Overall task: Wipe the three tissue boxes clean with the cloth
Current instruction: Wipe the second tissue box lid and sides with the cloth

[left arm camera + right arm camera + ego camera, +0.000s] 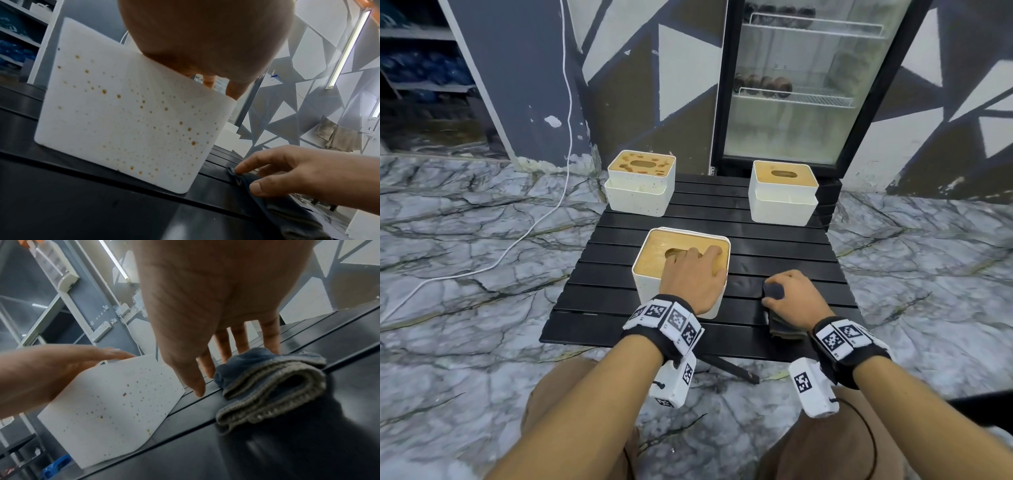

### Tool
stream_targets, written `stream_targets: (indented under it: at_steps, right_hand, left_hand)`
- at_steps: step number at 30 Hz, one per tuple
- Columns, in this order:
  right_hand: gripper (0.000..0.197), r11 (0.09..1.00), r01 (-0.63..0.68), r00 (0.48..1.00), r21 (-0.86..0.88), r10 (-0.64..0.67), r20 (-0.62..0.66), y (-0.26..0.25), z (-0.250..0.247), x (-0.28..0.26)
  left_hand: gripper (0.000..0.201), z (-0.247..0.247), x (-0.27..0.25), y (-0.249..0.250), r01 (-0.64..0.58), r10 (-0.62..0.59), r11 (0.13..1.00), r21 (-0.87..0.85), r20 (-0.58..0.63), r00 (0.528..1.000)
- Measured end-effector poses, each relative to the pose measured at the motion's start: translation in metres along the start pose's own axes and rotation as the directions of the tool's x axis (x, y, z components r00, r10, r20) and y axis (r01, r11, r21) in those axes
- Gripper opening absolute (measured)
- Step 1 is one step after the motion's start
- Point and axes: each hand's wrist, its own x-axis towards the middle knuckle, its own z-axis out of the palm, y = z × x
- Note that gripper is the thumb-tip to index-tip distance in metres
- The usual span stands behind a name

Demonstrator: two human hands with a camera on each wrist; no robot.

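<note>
Your left hand (pixel 693 277) rests flat, steadying the rigid, light white wooden-lidded tissue box (pixel 654 251); your right hand (pixel 789 291) pinches the soft folded dark cloth (pixel 267 376): gather it by the fold.

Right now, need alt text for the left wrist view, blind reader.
A white tissue box speckled with brown spots fills the view, standing on a black slatted table with the left hand resting on its top. At lower right, the right hand pinches a dark cloth lying on the table.
</note>
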Motion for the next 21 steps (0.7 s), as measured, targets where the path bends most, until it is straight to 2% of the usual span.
stream_targets:
  at_steps: [3,8,16,19,21]
  right_hand:
    - [0.046,0.998,0.028,0.997,-0.056,-0.023,0.078,0.002,0.005,-0.001]
    - [0.057,0.997,0.007,0.994,-0.076,0.001,0.105,0.007,0.007,-0.002]
    - [0.044,1.000,0.017,0.999,0.017,-0.018,0.034,0.005,0.005,-0.004]
    - [0.038,0.991,0.029,0.999,0.130,-0.023,-0.045,-0.003,-0.006,-0.007]
    - [0.036,0.972,0.068,0.990,0.226,-0.039,-0.132,-0.014,-0.018,-0.010]
  left_hand:
    - [0.041,0.004,0.003,0.003,0.036,-0.036,0.999,-0.037,0.000,0.999]
    - [0.040,0.004,0.005,0.006,0.058,-0.057,0.998,-0.011,0.037,0.998]
    - [0.036,-0.010,0.009,0.007,0.099,-0.083,0.985,-0.145,0.113,0.990]
    - [0.036,-0.026,0.008,0.005,0.127,-0.100,0.952,-0.280,0.108,0.989]
    - [0.036,-0.037,0.007,0.001,0.145,-0.113,0.898,-0.415,0.102,0.988]
